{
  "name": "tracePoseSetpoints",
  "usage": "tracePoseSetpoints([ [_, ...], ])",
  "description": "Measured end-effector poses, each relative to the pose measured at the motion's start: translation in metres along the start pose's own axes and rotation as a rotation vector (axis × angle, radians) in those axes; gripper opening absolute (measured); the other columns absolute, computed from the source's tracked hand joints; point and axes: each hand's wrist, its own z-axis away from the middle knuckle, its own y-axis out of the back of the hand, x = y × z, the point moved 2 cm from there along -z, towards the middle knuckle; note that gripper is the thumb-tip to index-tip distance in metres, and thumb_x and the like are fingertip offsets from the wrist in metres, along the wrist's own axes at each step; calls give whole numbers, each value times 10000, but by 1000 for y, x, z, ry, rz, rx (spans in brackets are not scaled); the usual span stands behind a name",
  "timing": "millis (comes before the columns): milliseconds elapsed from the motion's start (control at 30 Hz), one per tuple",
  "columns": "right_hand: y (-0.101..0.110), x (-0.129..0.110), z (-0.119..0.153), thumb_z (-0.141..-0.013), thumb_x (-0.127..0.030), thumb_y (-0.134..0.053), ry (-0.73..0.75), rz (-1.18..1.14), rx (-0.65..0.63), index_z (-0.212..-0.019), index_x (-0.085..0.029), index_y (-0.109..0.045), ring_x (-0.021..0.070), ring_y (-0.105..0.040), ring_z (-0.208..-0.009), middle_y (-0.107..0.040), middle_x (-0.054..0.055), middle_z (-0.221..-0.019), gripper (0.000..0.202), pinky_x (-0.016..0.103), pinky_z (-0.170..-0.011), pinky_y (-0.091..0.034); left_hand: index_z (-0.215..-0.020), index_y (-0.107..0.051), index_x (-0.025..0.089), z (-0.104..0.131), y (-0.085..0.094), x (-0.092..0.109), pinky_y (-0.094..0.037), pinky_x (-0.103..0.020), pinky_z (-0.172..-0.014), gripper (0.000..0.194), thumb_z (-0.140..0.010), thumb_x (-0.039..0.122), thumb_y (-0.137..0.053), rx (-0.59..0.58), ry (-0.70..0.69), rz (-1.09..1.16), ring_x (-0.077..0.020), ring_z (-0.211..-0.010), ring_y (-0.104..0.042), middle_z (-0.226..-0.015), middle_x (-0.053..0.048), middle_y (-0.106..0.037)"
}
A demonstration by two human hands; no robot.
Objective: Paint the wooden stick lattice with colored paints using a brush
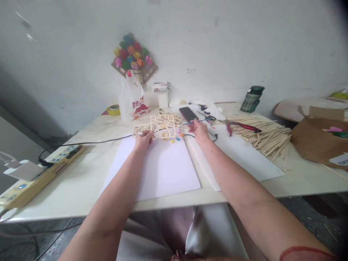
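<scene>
My left hand [144,139] is closed on the lower left edge of a small lattice frame [163,137] made of thin pale wooden sticks, held upright above the white paper [165,170]. In my right hand [199,129] is a thin paintbrush [186,123] with a blue handle, pinched between the fingers. Its pale tip points left at the frame's right side; whether it touches is too small to tell. Small coloured pieces [178,139], yellow, blue and orange, lie just below the frame. More stick lattice work [174,117] lies behind it.
A black phone [188,114], scissors [210,118] and red-handled pliers [246,126] lie beyond my right hand. Loose sticks [266,139] are heaped at right beside a brown paper bag [320,141]. A power strip [46,174] sits left; its black cable [95,142] crosses the table. A green bottle [252,99] stands behind.
</scene>
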Motion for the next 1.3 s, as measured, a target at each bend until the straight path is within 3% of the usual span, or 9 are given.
tracePoseSetpoints([
  [500,2,2,-3,-911,-242,-505,-3,-56,14,-708,-154,-571,78,-510,-376,-643,5,-514,231,198,-401,-452,-574,-593,162,0,0,-1,-285,-213,-387,288,-648,414,-710,-3,-3,5,-77,-348,-393,-396,21,-490],
  [1067,-2,-1,-1,-852,-377,-635,45,-58,-52,-710,-176,-561,74,-533,-395,-658,-16,-528,257,195,-442,-478,-585,-604,151,-3,1,-6,-272,-206,-379,291,-618,421,-707,-25,5,33,-71,-343,-389,-388,28,-487],
  [1300,-1,-3,2,-882,-318,-589,-1,-36,-43,-687,-159,-570,85,-529,-382,-654,13,-516,251,201,-412,-455,-576,-595,151,0,0,0,-282,-210,-375,322,-611,438,-737,7,-15,64,-68,-343,-394,-402,24,-500],
])
